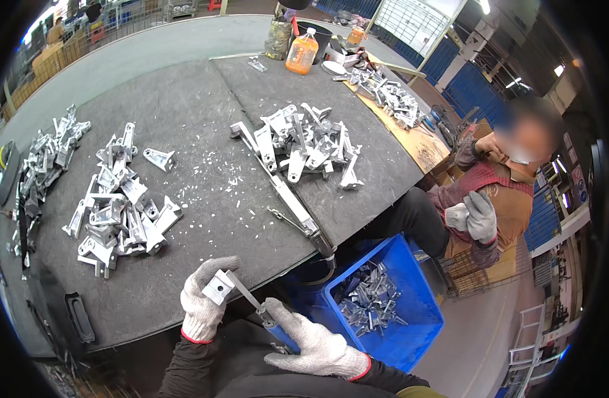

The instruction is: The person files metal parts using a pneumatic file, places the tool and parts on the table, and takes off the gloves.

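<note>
My left hand (pixel 199 306), in a pale knit glove, is closed around a silver metal casting (pixel 217 288) and holds it up near the table's front edge. My right hand (pixel 309 339), gloved the same way, grips the blue handle of a file (pixel 243 290). The file's flat metal blade slants up to the left, its tip at the casting; whether it presses on it I cannot tell. Beyond my left hand, a loose pile of similar silver castings (pixel 122 222) lies on the dark mat. A silver air tool (pixel 294 207) rests at the table's front edge.
A second pile of castings (pixel 307 142) lies farther right, with white chips scattered between. A blue bin (pixel 410 345) of small metal pieces stands below the table edge. An orange bottle (pixel 302 52) stands at the back. A co-worker wearing gloves (pixel 480 219) sits at the right.
</note>
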The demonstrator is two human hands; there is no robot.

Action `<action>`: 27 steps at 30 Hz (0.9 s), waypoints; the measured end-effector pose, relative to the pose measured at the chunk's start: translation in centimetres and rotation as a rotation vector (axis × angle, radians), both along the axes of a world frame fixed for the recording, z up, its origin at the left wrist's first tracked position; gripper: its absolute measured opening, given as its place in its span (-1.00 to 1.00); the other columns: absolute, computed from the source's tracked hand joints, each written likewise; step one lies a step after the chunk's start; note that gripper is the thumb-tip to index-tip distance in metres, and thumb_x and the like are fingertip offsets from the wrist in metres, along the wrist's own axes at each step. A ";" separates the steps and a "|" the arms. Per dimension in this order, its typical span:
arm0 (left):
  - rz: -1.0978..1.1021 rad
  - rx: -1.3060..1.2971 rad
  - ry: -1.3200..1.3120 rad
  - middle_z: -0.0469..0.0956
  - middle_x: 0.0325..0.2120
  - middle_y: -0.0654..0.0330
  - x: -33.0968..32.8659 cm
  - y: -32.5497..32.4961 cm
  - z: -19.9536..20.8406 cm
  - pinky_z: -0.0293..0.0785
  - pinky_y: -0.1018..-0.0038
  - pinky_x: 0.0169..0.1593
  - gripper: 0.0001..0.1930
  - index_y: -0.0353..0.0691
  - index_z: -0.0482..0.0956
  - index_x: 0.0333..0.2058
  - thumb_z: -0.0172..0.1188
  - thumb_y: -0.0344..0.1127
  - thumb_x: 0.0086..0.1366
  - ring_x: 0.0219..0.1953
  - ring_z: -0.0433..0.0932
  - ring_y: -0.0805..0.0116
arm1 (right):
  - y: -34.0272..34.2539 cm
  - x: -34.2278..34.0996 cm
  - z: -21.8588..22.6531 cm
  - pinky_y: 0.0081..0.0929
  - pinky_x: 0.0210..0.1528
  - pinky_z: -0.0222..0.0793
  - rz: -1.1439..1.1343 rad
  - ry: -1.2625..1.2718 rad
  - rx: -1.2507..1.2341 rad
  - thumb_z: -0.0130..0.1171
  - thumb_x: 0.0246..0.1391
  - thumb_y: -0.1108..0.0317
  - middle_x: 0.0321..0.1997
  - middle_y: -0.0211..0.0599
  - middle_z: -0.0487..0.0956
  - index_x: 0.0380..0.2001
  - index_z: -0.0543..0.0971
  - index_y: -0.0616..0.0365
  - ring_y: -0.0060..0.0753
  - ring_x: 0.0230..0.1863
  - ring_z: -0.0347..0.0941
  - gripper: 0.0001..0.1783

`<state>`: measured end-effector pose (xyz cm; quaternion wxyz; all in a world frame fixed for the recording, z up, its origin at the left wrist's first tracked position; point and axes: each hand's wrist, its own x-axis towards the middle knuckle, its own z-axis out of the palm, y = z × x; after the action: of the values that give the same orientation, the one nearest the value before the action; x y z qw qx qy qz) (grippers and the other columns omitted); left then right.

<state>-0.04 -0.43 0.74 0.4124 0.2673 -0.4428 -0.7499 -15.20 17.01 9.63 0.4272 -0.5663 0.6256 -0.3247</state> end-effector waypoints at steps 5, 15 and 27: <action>-0.005 -0.086 -0.040 0.67 -0.09 0.00 0.0 -0.1 0.0 0.54 0.42 0.10 -0.60 -0.50 0.59 0.04 0.10 -0.27 0.40 -0.03 0.64 0.26 | 0.3 0.0 -0.4 -0.26 0.12 0.50 -0.024 -0.017 -0.005 0.44 0.12 0.21 0.21 0.15 0.47 0.54 -0.03 0.19 0.00 0.10 0.52 0.11; 0.032 -0.100 -0.201 0.67 -0.23 0.14 0.0 0.0 0.5 0.57 0.56 -0.12 -0.70 -0.44 0.65 -0.03 0.23 -0.41 0.31 -0.25 0.64 0.46 | 0.8 0.3 -2.4 -0.26 0.33 0.35 0.069 -0.016 -0.019 0.34 0.20 0.09 0.44 0.17 0.30 0.54 -0.09 0.23 0.10 0.31 0.38 0.09; 0.063 -0.206 -0.254 0.68 -0.20 0.07 0.0 -0.5 -1.1 0.58 0.47 -0.07 -0.67 -0.43 0.68 -0.08 0.23 -0.45 0.17 -0.16 0.65 0.33 | 0.8 0.1 -3.0 -0.14 0.30 0.41 0.106 -0.029 0.113 0.29 0.19 0.11 0.50 0.17 0.20 0.56 -0.20 0.13 0.16 0.27 0.39 0.12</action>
<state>-0.07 -0.89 -0.32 0.4018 0.3300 -0.5571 -0.6475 -15.11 17.81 6.60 0.4841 -0.5688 0.6057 -0.2742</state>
